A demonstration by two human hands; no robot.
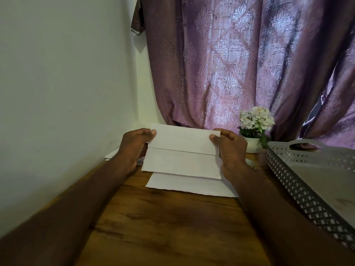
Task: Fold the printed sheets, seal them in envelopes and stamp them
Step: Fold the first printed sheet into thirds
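We hold the folded sheet [182, 150] in the air above the counter [163, 223], between both hands. The left hand [134, 148] takes its left short edge and the right hand [230, 150] takes its right short edge. Each grip is a pinch: the thumb lies on the face that looks at us, near the upper corner, and the other fingers are curled behind the paper, where we cannot see them.

The long axis of the sheet runs from 9 o'clock to 3 o'clock, with the right end a little lower. So the paper lies at 3 o'clock from the left grip and at 9 o'clock from the right grip, and neither hand is nearer than the other. The upper panel is folded down toward us, and its free edge crosses the sheet from side to side about in the middle. The face of the sheet is turned to us and tilted, with the top edge toward 12 o'clock.

Under the sheet, toward 6 o'clock, a second white sheet [192, 186] lies flat on the counter. A grey perforated tray [299, 181] stands at 3 o'clock, and a small flower pot [253, 127] at about 1 o'clock.

We judge that folding is nearly done. We see no envelope or stamp for certain.
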